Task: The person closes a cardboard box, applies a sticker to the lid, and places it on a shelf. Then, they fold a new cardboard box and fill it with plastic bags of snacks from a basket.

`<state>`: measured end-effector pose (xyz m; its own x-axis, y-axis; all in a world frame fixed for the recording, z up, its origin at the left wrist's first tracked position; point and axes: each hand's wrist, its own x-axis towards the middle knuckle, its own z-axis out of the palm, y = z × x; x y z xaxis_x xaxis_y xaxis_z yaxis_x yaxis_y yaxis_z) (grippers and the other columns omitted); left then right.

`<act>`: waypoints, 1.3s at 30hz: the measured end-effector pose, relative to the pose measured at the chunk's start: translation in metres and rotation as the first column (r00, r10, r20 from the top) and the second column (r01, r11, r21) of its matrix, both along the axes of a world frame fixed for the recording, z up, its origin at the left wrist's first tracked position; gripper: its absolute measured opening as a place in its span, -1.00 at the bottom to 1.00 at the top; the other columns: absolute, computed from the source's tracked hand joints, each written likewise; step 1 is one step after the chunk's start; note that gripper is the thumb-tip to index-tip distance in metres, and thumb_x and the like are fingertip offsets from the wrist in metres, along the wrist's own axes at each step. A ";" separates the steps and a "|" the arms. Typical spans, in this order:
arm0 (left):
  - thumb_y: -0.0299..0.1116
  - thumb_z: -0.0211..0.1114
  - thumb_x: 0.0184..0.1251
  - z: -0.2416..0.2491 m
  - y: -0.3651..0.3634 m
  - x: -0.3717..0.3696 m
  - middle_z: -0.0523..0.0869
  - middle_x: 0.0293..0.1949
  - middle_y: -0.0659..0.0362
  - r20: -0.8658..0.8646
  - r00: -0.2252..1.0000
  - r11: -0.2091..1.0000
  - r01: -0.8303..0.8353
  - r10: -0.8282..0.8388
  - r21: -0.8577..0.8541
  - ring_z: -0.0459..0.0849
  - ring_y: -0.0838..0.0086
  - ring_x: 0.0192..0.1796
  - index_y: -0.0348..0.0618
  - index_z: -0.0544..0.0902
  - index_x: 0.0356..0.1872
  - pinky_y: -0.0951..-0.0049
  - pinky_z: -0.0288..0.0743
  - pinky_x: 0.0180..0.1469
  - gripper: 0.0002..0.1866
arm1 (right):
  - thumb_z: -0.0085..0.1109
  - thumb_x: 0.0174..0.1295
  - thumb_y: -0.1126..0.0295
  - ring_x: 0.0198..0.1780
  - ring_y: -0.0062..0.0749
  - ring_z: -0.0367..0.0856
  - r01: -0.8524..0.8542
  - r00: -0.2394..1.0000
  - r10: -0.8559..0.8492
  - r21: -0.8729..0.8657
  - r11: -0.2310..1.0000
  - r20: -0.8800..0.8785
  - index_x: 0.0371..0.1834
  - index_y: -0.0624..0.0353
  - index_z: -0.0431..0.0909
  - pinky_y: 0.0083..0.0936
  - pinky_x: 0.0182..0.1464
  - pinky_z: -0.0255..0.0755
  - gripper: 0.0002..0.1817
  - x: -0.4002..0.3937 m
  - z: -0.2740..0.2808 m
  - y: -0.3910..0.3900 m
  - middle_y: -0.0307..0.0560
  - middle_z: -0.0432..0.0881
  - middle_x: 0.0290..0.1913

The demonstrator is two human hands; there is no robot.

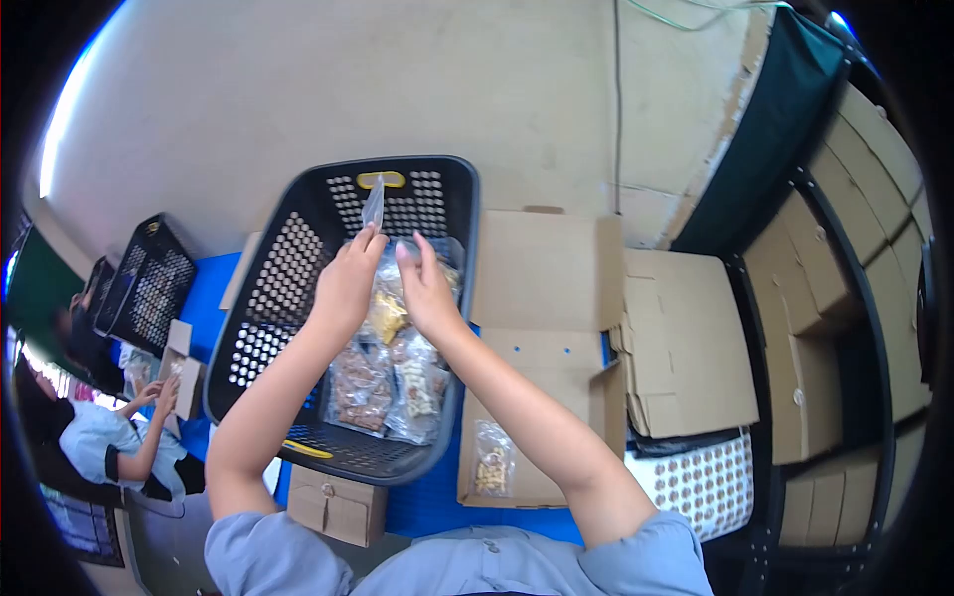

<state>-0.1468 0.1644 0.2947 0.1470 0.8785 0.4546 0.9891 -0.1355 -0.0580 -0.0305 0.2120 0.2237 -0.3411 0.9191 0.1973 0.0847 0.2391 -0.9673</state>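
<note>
A large black basket with perforated walls holds several clear plastic packets of food pieces. Over its far half, my left hand pinches a clear plastic bag, whose see-through end sticks up past the fingertips. My right hand is just to the right, above the packets, thumb and fingers apart and nothing seen in its grip. Below the hands shows a packet with yellow pieces. An opened cardboard box, right of the basket, contains one packet of pale pieces.
Flattened cardboard boxes are stacked at right, above a sheet of round stickers. A closed small box stands at the basket's near side. Shelves with cartons line the right. At left, another person handles a box near black baskets.
</note>
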 end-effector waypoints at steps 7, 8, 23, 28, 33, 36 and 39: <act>-0.43 0.19 0.12 0.025 -0.125 0.085 0.50 0.22 -0.07 -0.256 0.901 0.933 0.361 -0.351 -0.007 0.52 -0.08 0.21 -0.22 0.59 -0.14 0.29 0.59 0.08 -0.74 | 0.07 0.39 0.24 0.20 -0.40 0.46 -0.351 0.743 0.169 -0.162 0.922 -0.648 0.37 0.22 0.20 -0.41 0.19 0.41 -0.45 0.099 0.034 -0.081 -0.05 0.43 0.23; -0.40 0.19 0.13 0.026 -0.138 0.089 0.50 0.23 -0.07 -0.282 0.861 0.901 0.434 -0.423 -0.028 0.53 -0.14 0.20 -0.25 0.60 -0.19 0.27 0.59 0.09 -0.77 | 0.10 0.37 0.31 0.23 -0.39 0.44 -0.353 0.745 0.174 -0.159 0.922 -0.644 0.36 0.23 0.21 -0.41 0.21 0.41 -0.46 0.117 0.037 -0.098 -0.03 0.42 0.24; -0.40 0.45 0.14 -0.069 -0.212 0.161 0.38 0.26 -0.03 1.000 0.010 0.828 0.561 0.017 -0.020 0.42 0.28 0.31 -0.09 0.23 0.34 0.22 0.43 0.24 -0.24 | 0.21 0.27 0.56 0.02 -0.46 0.59 -0.011 0.900 -0.161 -0.392 0.920 -0.405 0.32 0.29 0.24 -0.49 0.11 0.48 -0.44 0.223 -0.009 -0.234 -0.02 0.58 -0.01; -0.50 0.26 0.35 -0.099 -0.226 0.172 0.63 -0.01 0.02 0.943 -0.295 0.837 0.546 0.152 0.035 0.63 0.47 0.01 -0.11 0.16 0.33 0.48 0.51 0.07 -0.40 | 0.19 0.29 0.55 0.05 -0.46 0.59 -0.053 0.915 -0.097 -0.355 0.933 -0.391 0.29 0.32 0.25 -0.51 0.09 0.51 -0.48 0.220 -0.022 -0.256 0.03 0.59 0.02; -0.52 0.25 0.36 -0.097 -0.243 0.169 0.64 -0.02 0.00 0.938 -0.308 0.871 0.491 0.159 0.014 0.62 0.47 0.03 -0.11 0.14 0.36 0.48 0.50 0.08 -0.37 | 0.18 0.29 0.56 0.06 -0.45 0.60 -0.124 0.902 -0.074 -0.419 0.900 -0.426 0.29 0.33 0.25 -0.50 0.11 0.50 -0.48 0.220 -0.019 -0.269 0.03 0.61 0.02; -0.53 0.27 0.33 -0.098 -0.246 0.163 0.61 0.04 -0.01 0.943 -0.288 0.855 0.519 0.166 0.008 0.59 0.45 0.09 -0.11 0.13 0.38 0.46 0.49 0.12 -0.33 | 0.15 0.31 0.55 0.05 -0.44 0.60 -0.129 0.886 -0.089 -0.425 0.896 -0.455 0.29 0.32 0.25 -0.50 0.10 0.51 -0.50 0.216 -0.020 -0.275 0.04 0.61 0.01; -0.56 0.31 0.28 -0.093 -0.257 0.166 0.57 0.09 -0.01 0.961 -0.239 0.825 0.564 0.141 0.019 0.55 0.43 0.15 -0.10 0.11 0.40 0.43 0.46 0.17 -0.26 | 0.13 0.35 0.51 0.04 -0.46 0.60 -0.087 0.897 -0.053 -0.295 0.952 -0.438 0.28 0.30 0.26 -0.52 0.09 0.51 -0.54 0.215 -0.021 -0.284 0.02 0.62 -0.01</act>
